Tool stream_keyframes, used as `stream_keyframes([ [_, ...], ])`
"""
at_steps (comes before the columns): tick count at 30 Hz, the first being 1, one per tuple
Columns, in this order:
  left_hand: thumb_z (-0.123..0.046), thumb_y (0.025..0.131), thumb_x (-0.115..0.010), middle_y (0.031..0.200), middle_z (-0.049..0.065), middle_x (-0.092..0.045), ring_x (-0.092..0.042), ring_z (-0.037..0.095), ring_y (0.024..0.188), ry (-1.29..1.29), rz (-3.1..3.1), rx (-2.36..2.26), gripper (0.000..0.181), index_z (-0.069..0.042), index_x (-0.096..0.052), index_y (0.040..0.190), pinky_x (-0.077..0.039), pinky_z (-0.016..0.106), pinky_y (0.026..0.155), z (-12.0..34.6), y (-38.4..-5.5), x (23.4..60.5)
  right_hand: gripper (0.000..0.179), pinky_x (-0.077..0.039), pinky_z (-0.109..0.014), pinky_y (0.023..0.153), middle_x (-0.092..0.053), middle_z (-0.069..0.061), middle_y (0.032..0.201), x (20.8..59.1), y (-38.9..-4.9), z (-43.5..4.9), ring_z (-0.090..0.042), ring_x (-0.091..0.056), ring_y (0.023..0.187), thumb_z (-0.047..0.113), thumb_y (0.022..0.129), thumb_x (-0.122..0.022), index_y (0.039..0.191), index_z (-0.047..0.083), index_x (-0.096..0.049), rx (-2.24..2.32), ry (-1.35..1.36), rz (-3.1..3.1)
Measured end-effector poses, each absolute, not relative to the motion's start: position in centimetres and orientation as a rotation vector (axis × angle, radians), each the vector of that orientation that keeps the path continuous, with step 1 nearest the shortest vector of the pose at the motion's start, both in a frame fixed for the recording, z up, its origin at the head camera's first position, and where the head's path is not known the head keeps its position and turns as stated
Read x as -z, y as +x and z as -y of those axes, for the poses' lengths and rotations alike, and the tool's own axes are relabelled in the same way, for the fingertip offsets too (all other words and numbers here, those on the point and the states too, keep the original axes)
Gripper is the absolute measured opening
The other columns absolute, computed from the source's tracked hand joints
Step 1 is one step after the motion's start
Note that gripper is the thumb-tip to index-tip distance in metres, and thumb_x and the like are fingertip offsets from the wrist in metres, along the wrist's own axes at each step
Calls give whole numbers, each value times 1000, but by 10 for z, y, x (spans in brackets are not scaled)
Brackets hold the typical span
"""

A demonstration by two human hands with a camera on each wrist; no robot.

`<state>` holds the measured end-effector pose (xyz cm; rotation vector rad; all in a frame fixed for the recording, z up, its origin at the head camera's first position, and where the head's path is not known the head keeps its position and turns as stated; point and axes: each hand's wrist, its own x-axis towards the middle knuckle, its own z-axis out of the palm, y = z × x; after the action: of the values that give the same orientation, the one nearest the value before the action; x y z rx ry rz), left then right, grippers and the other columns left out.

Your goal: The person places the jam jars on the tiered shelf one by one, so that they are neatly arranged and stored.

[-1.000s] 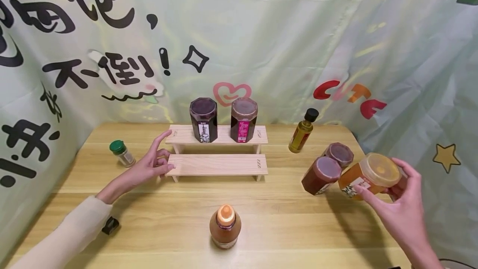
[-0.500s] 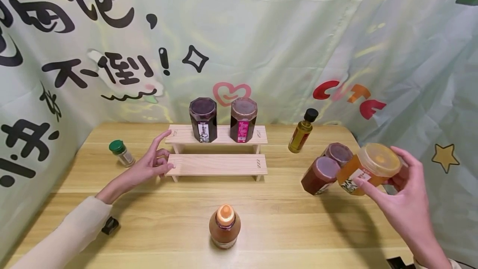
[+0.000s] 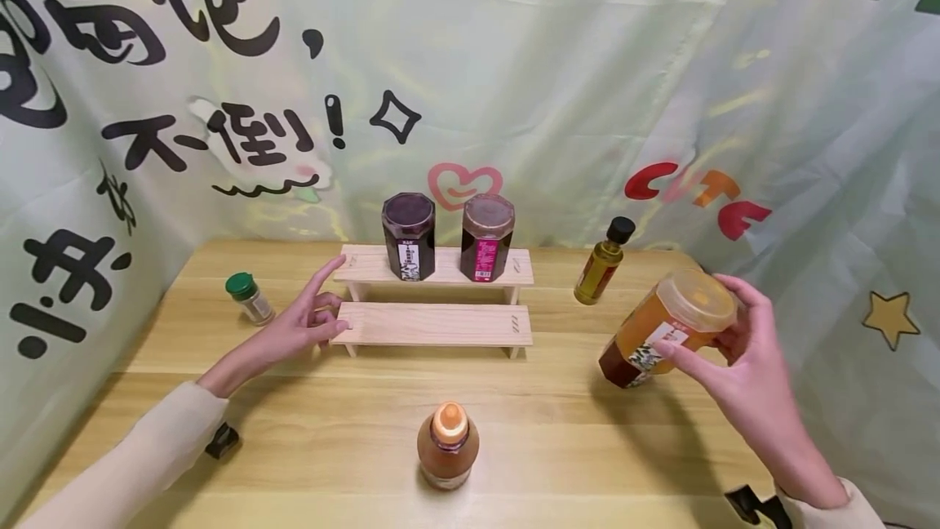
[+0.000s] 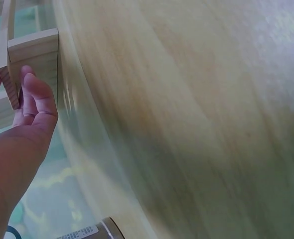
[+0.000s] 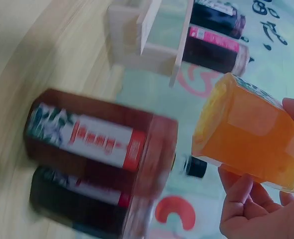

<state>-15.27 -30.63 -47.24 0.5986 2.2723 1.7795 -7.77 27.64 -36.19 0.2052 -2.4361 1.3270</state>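
My right hand (image 3: pixel 745 370) holds a clear lidded jar with orange contents (image 3: pixel 686 313), tilted and raised off the table, its thumb on the label side. In the head view this jar covers most of a dark red jar (image 3: pixel 620 367). Two dark red jars, a front one (image 5: pixel 99 139) and a darker one (image 5: pixel 82 201), stand side by side in the right wrist view. My left hand (image 3: pixel 312 317) grips the left end of a two-tier wooden rack (image 3: pixel 433 323). Its thumb and curled fingers pinch the lower board, with the index finger at the upper one. Two dark jars (image 3: pixel 409 239) stand on the upper tier.
An orange-capped bottle (image 3: pixel 448 447) stands in front of the rack. A black-capped oil bottle (image 3: pixel 600 264) is behind and right of it, and a green-capped shaker (image 3: pixel 251 298) is at the left. A printed cloth (image 3: pixel 558 104) hangs behind the table.
My right hand has carried the orange jar left, over the dark red jars. The left hand keeps its hold on the rack. The head view has shifted slightly.
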Motion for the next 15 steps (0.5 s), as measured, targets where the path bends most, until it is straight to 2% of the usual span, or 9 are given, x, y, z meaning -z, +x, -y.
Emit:
stream_keyframes([
  [6,4,106,-68,106,24,-54,-59,26,72,594,-2275,-1781,106,-35,-1,177,-57,36,61,305,-153,474,104,-55,-16,82,-66,-5,128,363,-90,-256,-16,-68,99,-6,84,-92,166,19,-33,-1385,364,2441],
  [13,3,106,-69,111,24,-55,-61,29,73,567,-2292,-1782,105,-36,-3,177,-57,36,61,305,-152,474,104,-57,-20,89,-63,-8,135,368,-103,-226,-17,-69,107,-8,84,-91,166,20,-35,-1461,496,2434],
  [15,2,106,-69,111,25,-54,-61,29,73,577,-2287,-1783,104,-36,-2,177,-57,36,61,305,-152,473,103,-57,-20,86,-62,-8,136,370,-105,-218,-17,-68,108,-6,85,-92,167,22,-35,-1469,511,2446],
])
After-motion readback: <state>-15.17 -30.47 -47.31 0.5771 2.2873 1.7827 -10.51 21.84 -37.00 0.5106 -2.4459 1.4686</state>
